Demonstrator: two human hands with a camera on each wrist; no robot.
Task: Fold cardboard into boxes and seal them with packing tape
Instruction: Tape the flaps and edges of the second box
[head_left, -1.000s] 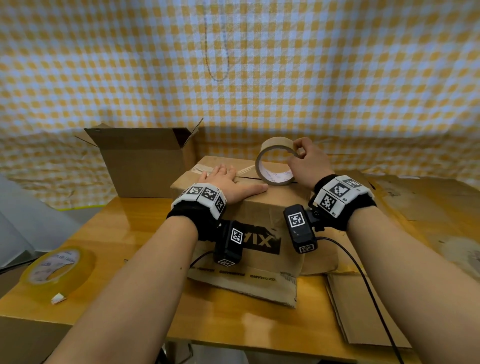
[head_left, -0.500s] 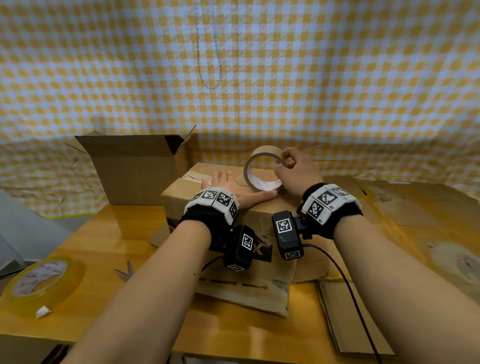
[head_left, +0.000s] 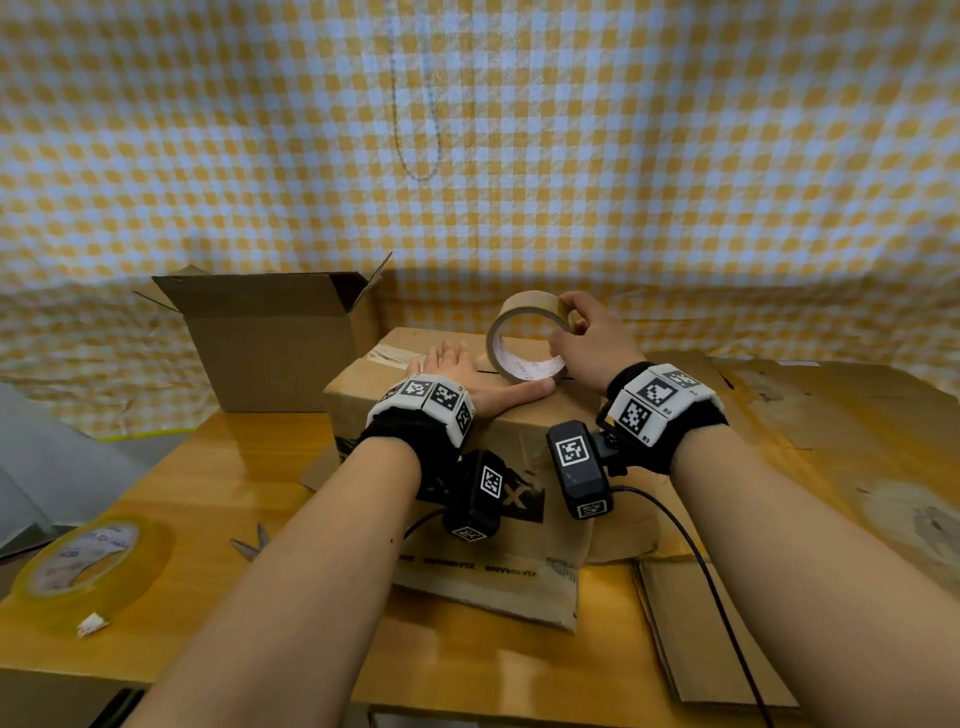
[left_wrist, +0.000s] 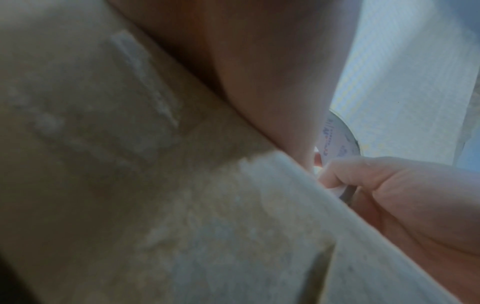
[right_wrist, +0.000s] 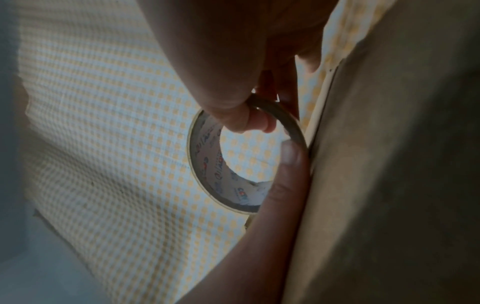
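Note:
A closed brown cardboard box with black print stands mid-table. My left hand lies flat on its top, fingers straight, thumb stretched toward the tape. A brown packing tape roll stands on edge on the box top near the flap seam. My right hand grips the roll, fingers over its rim and thumb inside the core. The right wrist view shows the same tape roll with fingers curled round its ring beside the box. In the blurred left wrist view the box fills most of the picture.
An open cardboard box stands behind at the left. A clear tape roll lies at the table's front left, scissors beside it. Flat cardboard sheets cover the right side of the wooden table. A checked cloth hangs behind.
The tape roll and my right hand have shifted slightly left along the box top. My left hand stays flat on the box.

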